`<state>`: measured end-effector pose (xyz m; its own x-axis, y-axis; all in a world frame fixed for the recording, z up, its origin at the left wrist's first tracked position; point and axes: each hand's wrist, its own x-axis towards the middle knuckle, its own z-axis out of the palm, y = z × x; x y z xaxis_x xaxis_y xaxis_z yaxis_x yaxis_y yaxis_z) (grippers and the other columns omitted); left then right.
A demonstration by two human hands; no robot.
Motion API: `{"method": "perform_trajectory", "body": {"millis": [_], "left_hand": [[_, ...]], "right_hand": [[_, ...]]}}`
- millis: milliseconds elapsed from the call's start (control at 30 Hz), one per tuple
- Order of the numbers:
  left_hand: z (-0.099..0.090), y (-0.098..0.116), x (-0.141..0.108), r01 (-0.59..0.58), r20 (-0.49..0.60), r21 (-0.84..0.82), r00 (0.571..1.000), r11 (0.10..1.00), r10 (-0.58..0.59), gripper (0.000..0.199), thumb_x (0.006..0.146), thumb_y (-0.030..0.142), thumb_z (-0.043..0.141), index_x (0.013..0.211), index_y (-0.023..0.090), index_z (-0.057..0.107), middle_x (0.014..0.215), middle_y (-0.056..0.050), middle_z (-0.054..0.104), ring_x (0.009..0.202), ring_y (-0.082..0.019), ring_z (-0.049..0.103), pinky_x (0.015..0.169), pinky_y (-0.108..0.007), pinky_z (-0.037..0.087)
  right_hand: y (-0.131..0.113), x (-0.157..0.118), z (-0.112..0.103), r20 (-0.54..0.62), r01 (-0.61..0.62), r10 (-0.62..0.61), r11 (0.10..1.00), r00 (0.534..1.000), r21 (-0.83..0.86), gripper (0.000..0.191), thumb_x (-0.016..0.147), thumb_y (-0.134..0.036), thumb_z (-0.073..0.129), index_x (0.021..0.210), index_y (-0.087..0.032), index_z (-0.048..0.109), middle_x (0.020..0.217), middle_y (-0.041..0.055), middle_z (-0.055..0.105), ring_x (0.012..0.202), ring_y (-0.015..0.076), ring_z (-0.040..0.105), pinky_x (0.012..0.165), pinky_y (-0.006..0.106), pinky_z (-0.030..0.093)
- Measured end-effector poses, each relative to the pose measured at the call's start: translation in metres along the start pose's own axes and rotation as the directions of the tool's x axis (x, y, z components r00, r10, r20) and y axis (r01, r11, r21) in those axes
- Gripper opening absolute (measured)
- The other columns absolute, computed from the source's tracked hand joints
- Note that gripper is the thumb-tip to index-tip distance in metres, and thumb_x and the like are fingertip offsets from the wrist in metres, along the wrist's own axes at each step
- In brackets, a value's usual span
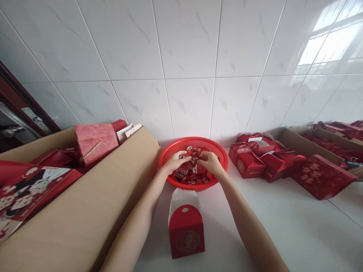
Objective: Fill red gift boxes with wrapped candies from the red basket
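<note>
Both hands reach into a red plastic basket [222, 177] that holds many small candies in red wrappers [195, 179]. My left hand [175, 163] is at the basket's left side, thumb and fingers closed on a wrapped candy. Opposite it, my right hand [211, 163] pinches a wrapped candy near the middle of the pile. The fingers partly cover both candies. Between my forearms, in front of the basket, stands a red gift box [186, 236] with its top open and a rounded, holed flap upright.
At the left stands a long cardboard carton [124, 181] with red bags and boxes inside. Several closed red gift boxes [251, 164] sit right of the basket, beside a larger red box [324, 175]. Another carton [309, 145] lies behind them. A tiled wall [190, 105] rises behind everything.
</note>
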<state>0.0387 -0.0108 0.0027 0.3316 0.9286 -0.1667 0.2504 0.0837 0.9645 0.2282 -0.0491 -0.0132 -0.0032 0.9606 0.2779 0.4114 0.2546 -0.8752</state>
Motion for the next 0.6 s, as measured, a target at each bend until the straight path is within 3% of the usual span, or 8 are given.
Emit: {"method": "perform_trajectory", "body": {"millis": [100,233,400,467,600], "left_hand": [[0.0004,0.004,-0.0035,0.038,0.028,-0.058,0.999,0.998,-0.036,0.051,0.083,0.038,0.075,0.127,0.017,0.06,0.127,-0.013,0.065,0.101,-0.024,0.069,0.072,-0.032,0.063],[-0.0008,0.0054,-0.0025,0.08,0.006,-0.091,0.997,0.993,-0.08,0.036,0.089,0.025,0.061,0.125,0.019,0.064,0.14,-0.011,0.058,0.096,-0.022,0.069,0.071,-0.034,0.065],[-0.0035,0.0028,0.0002,0.063,0.05,-0.096,0.997,0.993,-0.059,0.047,0.091,0.018,0.054,0.137,0.023,0.058,0.126,-0.01,0.067,0.09,-0.02,0.072,0.071,-0.031,0.064],[-0.0043,0.0017,-0.0002,0.05,0.05,-0.081,0.998,0.995,-0.046,0.05,0.092,0.02,0.055,0.142,0.026,0.055,0.13,-0.009,0.067,0.094,-0.021,0.072,0.071,-0.029,0.064],[-0.0049,0.0006,-0.0024,-0.024,0.048,-0.056,0.999,0.998,0.027,0.052,0.092,0.026,0.057,0.143,0.028,0.055,0.15,-0.008,0.053,0.122,-0.027,0.062,0.072,-0.028,0.063]], "right_hand": [[0.0004,-0.0009,-0.0004,-0.06,-0.037,0.044,0.992,0.997,0.119,0.009,0.069,-0.028,0.059,0.069,-0.022,0.052,0.069,-0.0004,0.064,0.064,0.0183,0.062,0.06,0.029,0.047],[0.0014,-0.0015,-0.0002,-0.041,-0.035,0.047,0.967,0.998,0.251,0.009,0.068,-0.028,0.06,0.071,-0.022,0.054,0.07,0.0003,0.063,0.071,0.0215,0.068,0.065,0.032,0.053],[-0.0023,-0.002,-0.0018,-0.032,0.033,-0.026,0.971,0.999,0.236,0.018,0.068,-0.035,0.07,0.073,-0.02,0.062,0.083,0.0037,0.069,0.08,0.0216,0.067,0.072,0.033,0.054],[-0.0045,-0.0027,-0.0024,-0.002,0.03,-0.03,0.971,1.0,0.237,0.024,0.071,-0.042,0.072,0.077,-0.019,0.066,0.087,0.0052,0.071,0.08,0.0215,0.068,0.074,0.033,0.054],[-0.0059,-0.0033,-0.0019,0.031,0.01,-0.019,0.96,0.999,0.281,0.038,0.078,-0.056,0.071,0.08,-0.018,0.073,0.087,0.0091,0.074,0.087,0.0258,0.071,0.08,0.037,0.056]]}}
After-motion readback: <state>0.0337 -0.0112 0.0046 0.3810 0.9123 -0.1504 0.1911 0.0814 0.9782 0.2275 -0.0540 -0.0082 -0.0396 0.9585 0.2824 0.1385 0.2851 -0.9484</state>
